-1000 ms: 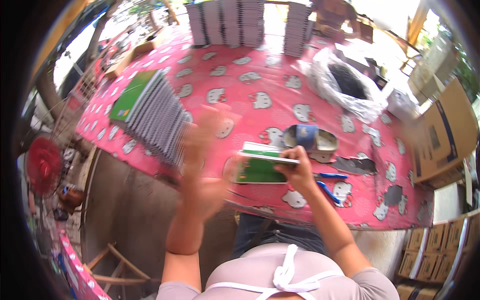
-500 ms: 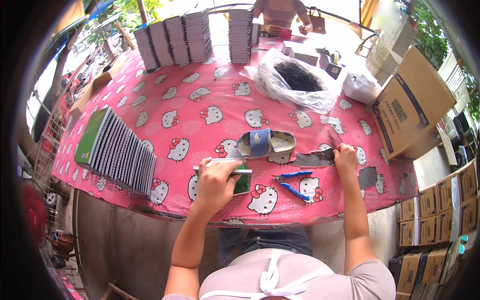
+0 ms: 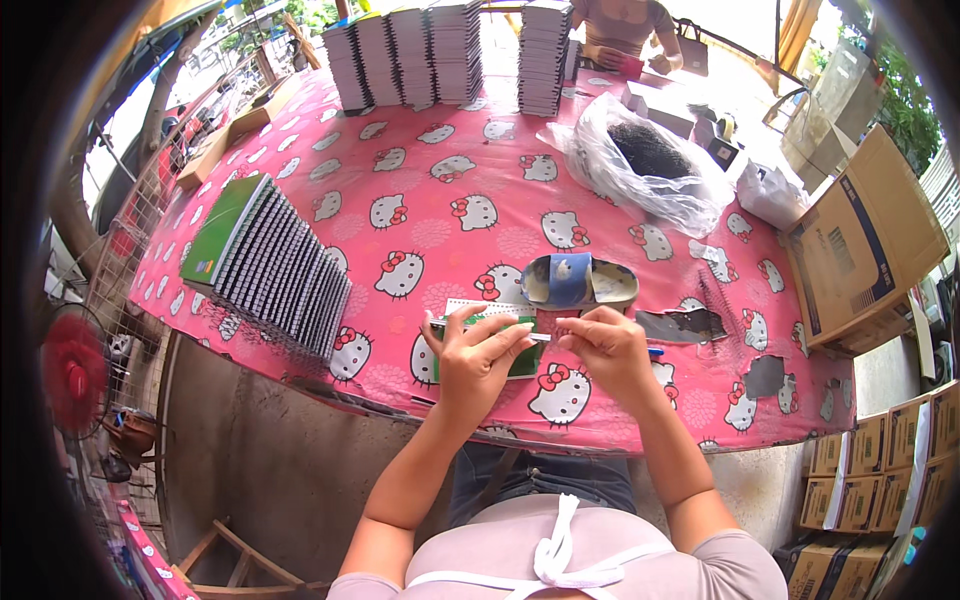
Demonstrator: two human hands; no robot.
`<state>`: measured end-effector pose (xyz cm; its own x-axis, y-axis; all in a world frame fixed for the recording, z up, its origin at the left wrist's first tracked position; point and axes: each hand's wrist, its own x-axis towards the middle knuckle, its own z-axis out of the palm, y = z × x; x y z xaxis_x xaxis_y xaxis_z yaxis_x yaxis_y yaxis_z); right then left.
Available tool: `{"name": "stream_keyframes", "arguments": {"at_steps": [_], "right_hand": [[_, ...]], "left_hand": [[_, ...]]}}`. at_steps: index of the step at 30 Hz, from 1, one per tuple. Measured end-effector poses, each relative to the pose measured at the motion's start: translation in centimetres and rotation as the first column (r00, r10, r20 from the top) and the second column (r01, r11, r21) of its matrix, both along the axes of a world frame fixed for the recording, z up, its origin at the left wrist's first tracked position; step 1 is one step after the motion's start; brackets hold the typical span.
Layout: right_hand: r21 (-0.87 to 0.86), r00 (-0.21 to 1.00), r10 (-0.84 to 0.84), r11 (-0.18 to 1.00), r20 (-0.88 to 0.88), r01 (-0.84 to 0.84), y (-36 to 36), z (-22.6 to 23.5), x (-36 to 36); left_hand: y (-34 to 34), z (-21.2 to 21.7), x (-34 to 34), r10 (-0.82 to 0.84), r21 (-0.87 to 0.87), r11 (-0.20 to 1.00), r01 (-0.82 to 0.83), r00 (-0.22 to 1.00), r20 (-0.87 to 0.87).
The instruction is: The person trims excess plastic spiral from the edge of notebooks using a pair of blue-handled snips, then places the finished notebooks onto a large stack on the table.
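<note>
Under my left hand (image 3: 478,352) is a small notebook (image 3: 523,367) with a green cover and a row of punched holes along its white page edge. The left fingers grip it across the top. My right hand (image 3: 605,345) is at the notebook's right end, thumb and fingertips pinched together. Whatever lies in that pinch is too small to make out. A blue slide sandal (image 3: 580,282) rests just beyond both hands. Beside the right wrist shows a blue handle tip of the pliers (image 3: 655,351); the rest is hidden behind the hand. Thin loose wire coils (image 3: 722,305) lie farther right.
A tall stack of green spiral notebooks (image 3: 275,270) stands at the left. More notebook stacks (image 3: 455,55) line the far edge. A plastic bag of black coils (image 3: 650,155) and a cardboard box (image 3: 850,260) occupy the right. Another person (image 3: 625,35) sits across the table.
My right hand has come left from the coils to the notebook's right end, now covering most of the pliers. The left hand stays on the notebook. The whole view has shifted.
</note>
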<state>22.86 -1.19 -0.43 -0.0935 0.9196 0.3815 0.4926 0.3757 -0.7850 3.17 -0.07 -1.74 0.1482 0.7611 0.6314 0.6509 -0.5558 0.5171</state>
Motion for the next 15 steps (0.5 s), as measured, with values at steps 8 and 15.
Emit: {"name": "stream_keyframes", "arguments": {"at_steps": [8, 15], "right_hand": [[-0.113, 0.976, 0.217, 0.971, 0.036, -0.212, 1.4, 1.2, 0.4], [0.119, 0.971, 0.108, 0.984, 0.214, -0.135, 0.8, 0.7, -1.1]], "left_hand": [[0.4, -0.6, -0.2, -0.051, -0.101, 0.993, 0.059, 0.996, 0.078], [0.3, -0.5, -0.7, 0.005, -0.109, 0.994, 0.0, 0.999, 0.044]]}}
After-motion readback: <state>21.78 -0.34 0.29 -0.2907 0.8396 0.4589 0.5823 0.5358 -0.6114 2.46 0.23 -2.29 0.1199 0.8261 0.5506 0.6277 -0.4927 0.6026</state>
